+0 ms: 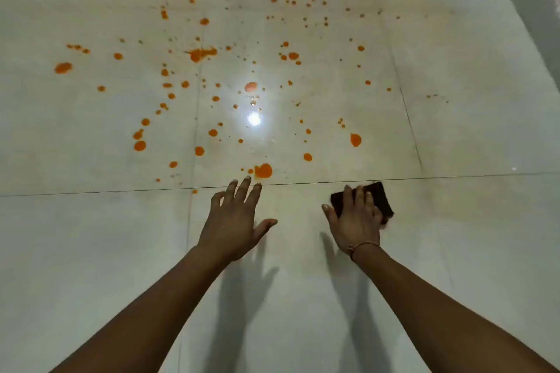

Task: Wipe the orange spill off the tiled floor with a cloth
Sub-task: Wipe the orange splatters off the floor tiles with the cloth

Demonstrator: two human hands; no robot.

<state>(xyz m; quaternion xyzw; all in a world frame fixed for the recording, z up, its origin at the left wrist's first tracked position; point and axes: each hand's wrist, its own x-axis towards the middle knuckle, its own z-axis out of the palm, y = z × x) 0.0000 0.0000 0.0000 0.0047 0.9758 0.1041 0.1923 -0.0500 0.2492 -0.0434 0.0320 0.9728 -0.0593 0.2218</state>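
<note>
Here, right hand (pixel 356 221) presses dark cloth (pixel 380 200) near orange spill (pixel 263 170).

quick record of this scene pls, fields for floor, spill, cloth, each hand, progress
floor: pale glossy tiles with thin grout lines and a bright lamp reflection
spill: orange drops scattered across the far tiles, none visibly smeared
cloth: dark cloth pressed flat on the near tile, short of the drops
left hand: left hand open, fingers spread, empty, low over the floor
right hand: right hand flat on top of the cloth
progress: wiping not yet begun
</note>
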